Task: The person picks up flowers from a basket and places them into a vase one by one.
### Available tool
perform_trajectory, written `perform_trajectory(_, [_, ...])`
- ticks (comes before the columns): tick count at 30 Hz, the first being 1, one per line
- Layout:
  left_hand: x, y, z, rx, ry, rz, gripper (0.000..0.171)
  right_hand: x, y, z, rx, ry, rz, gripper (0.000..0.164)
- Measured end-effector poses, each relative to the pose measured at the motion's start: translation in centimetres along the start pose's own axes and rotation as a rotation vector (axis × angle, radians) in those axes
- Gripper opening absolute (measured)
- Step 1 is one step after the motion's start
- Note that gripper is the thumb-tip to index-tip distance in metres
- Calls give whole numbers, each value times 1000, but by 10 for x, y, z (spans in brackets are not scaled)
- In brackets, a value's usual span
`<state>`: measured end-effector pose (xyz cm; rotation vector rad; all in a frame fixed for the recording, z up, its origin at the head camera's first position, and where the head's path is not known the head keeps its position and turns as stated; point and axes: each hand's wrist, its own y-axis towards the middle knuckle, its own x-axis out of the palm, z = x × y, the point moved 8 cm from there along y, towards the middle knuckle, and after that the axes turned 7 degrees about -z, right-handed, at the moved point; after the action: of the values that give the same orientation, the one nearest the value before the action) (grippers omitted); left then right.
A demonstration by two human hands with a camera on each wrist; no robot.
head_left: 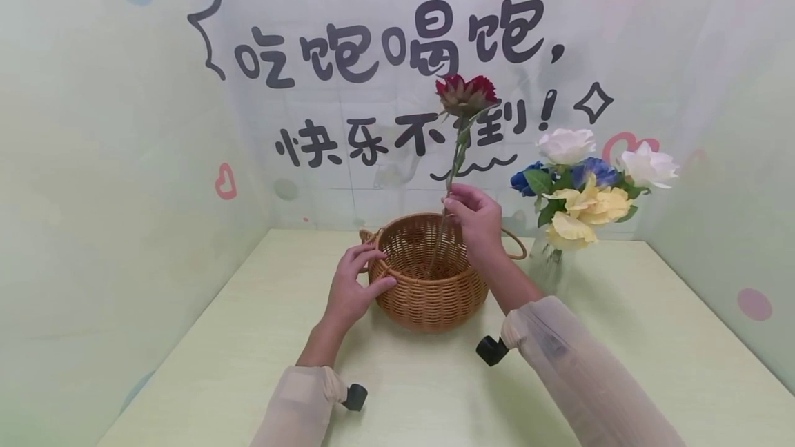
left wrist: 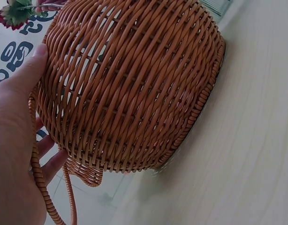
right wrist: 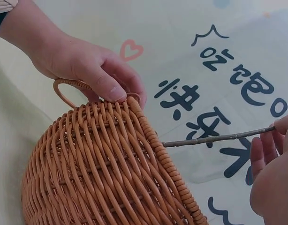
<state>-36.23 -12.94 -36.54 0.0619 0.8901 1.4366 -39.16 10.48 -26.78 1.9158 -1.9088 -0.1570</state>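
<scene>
A brown wicker basket (head_left: 428,302) stands on the table. My left hand (head_left: 350,285) holds its left side; in the left wrist view the thumb (left wrist: 29,70) lies against the outer weave near the rim, with fingertips beside a looped handle (left wrist: 38,173). Over the basket, my right hand (head_left: 478,223) pinches the stem (right wrist: 219,138) of a red flower (head_left: 466,95) between thumb and fingers. That flower is upright, its bloom high above the hand and the lower stem down inside the basket. The stem's end is hidden behind the woven wall in the right wrist view.
To the right of the basket, a clear glass vase (head_left: 553,264) holds white, blue and yellow flowers (head_left: 590,195). A second basket handle (head_left: 515,245) sticks out toward it. Printed wall sheets (head_left: 310,199) enclose the pale table (head_left: 422,385) at the back and both sides.
</scene>
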Motion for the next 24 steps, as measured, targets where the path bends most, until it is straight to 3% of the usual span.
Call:
perform_trajectory(16, [2, 1, 0, 33, 1, 7, 43, -35, -10, -45, -200, 149, 105, 18])
perform_trajectory(24, [1, 1, -1, 22, 3, 2, 45, -49, -22, -55, -206, 189, 110, 19])
